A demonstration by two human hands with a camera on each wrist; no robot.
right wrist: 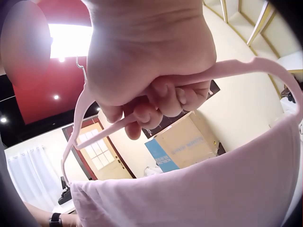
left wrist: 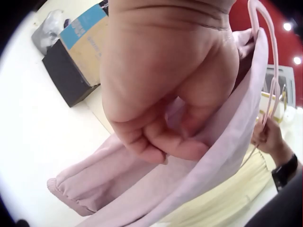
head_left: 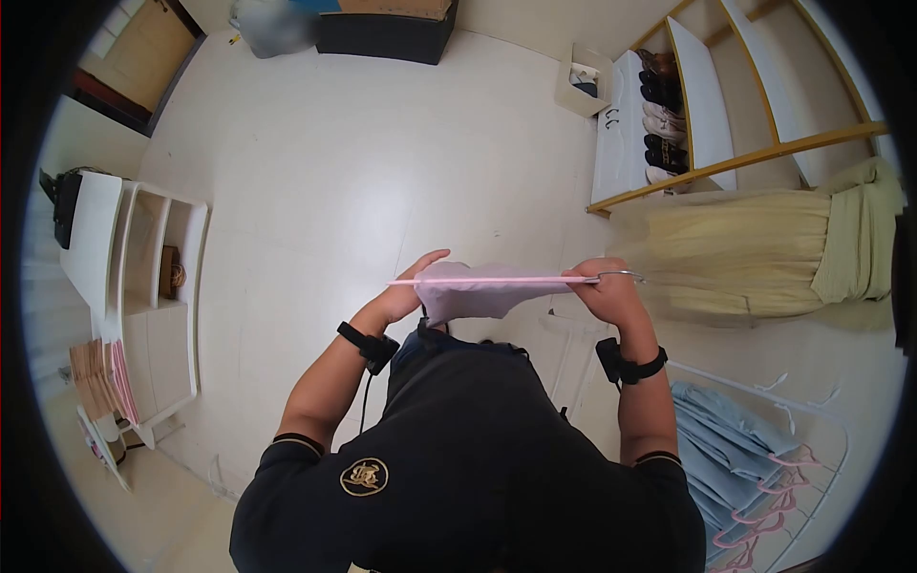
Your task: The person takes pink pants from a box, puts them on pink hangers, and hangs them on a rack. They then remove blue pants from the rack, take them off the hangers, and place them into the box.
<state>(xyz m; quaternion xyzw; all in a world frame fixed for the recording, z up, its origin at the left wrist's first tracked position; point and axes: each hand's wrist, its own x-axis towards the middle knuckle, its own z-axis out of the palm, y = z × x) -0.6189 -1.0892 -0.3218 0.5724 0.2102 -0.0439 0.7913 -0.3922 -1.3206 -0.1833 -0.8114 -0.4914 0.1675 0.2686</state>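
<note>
A pale pink garment (head_left: 468,304) hangs from a pink plastic hanger (right wrist: 236,67) with a metal hook (head_left: 619,273). My right hand (head_left: 613,294) grips the hanger near its hook, with curled fingers around the bars in the right wrist view. At the hanger's other end is my left hand (head_left: 397,298). Its bent fingers and thumb (left wrist: 195,124) pinch the cloth in the left wrist view, where a gathered cuff (left wrist: 71,198) hangs below. The garment's lower part is hidden in the head view.
On the right hang a pale yellow dress (head_left: 745,253) and blue clothes (head_left: 716,449) on a white rack (head_left: 845,439) with pink hangers. A shelf (head_left: 702,105) with several shoes stands farther off. To the left is a white cabinet (head_left: 158,353); a dark box (head_left: 387,38) stands ahead.
</note>
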